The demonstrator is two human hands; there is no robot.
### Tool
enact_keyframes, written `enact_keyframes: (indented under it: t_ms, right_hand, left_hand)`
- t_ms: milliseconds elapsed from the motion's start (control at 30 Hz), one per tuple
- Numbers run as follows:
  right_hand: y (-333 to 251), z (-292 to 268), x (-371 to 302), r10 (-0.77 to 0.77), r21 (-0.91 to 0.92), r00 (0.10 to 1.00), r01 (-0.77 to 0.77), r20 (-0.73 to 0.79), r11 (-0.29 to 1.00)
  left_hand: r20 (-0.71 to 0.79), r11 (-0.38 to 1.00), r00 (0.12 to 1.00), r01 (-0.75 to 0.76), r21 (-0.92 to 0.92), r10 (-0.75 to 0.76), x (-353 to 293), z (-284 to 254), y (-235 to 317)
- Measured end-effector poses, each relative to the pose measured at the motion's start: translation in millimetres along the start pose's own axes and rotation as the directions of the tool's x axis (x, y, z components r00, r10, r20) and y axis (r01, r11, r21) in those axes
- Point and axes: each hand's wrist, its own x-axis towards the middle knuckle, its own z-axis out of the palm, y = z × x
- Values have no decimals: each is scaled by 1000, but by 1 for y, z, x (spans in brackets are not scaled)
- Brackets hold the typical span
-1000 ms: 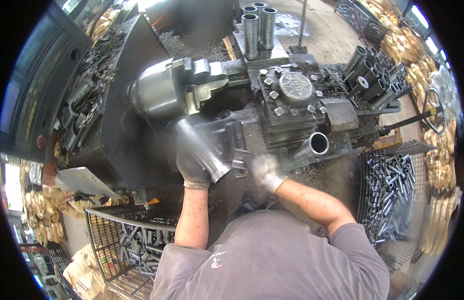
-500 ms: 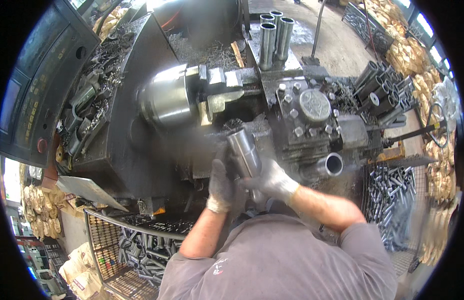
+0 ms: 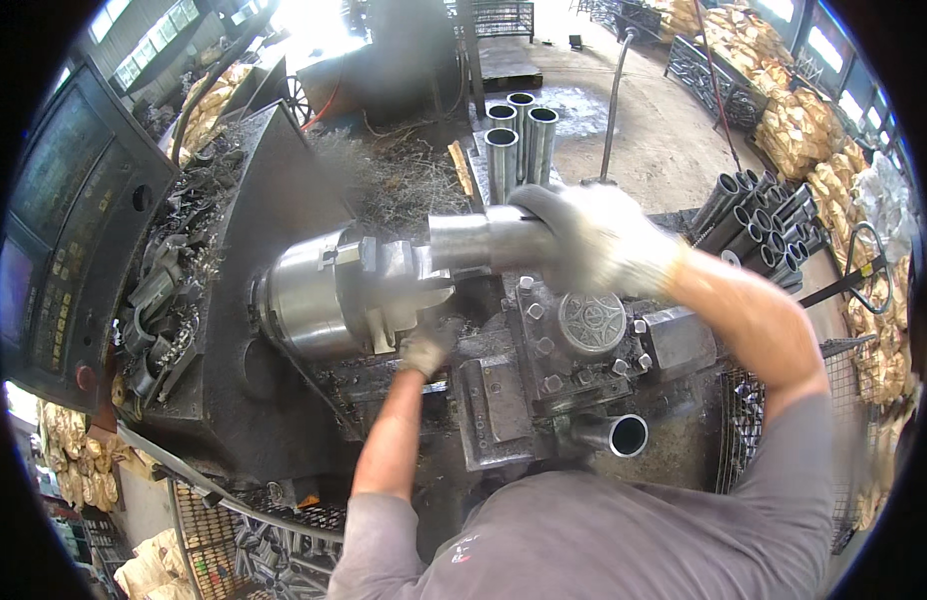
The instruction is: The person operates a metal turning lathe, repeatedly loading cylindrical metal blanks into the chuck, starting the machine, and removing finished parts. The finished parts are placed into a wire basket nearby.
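Note:
A shiny steel tube (image 3: 466,243) lies level in my gloved right hand (image 3: 599,240), which is wrapped round its right end. The tube's left end is at the jaws of a large lathe chuck (image 3: 314,300); whether it touches them I cannot tell. My gloved left hand (image 3: 431,350) is at the lower side of the chuck jaws, its fingers dark, blurred and partly hidden. Below my right hand sits the bolted tool post (image 3: 591,325) with a round embossed cap. A further tube (image 3: 626,436) juts out on its near side.
Several steel tubes (image 3: 502,165) stand upright behind my right hand. More dark tubes (image 3: 749,225) lean in a bundle at the right. Metal shavings (image 3: 414,175) fill the area behind the chuck. A control panel (image 3: 69,240) stands left; a wire basket (image 3: 209,530) of parts is near left.
The tube has moved from in front of my body up and away to the chuck, carried by my right hand. My left hand has moved forward to the chuck jaws. The view has shifted.

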Motion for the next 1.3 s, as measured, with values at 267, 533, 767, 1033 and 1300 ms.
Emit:
enact_keyframes:
  t_ms: [267, 533, 767, 1033, 1300]
  right_hand:
    - [37, 93, 108, -5, -17, 845, 17, 535, 1000]
    - [34, 150, 126, -192, 3, 896, 208, 401, 978]
    - [46, 139, 138, -68, 171, 752, -60, 655, 983]
    - [43, 164, 134, -141, 444, 906, -57, 400, 894]
    - [3, 97, 100, 6, -9, 938, -3, 347, 1000]
  left_hand:
    - [-344, 912, 930, -246, -328, 128, -167, 14, -21]
    - [-182, 34, 476, -304, -952, -860, -298, 39, -218]
    - [-94, -107, 418, -433, -895, -904, -316, -23, -226]
    - [53, -364, 649, -354, -861, -759, -332, -43, -261]
    - [-252, 89, 568, -299, -950, -783, -330, -10, -308]
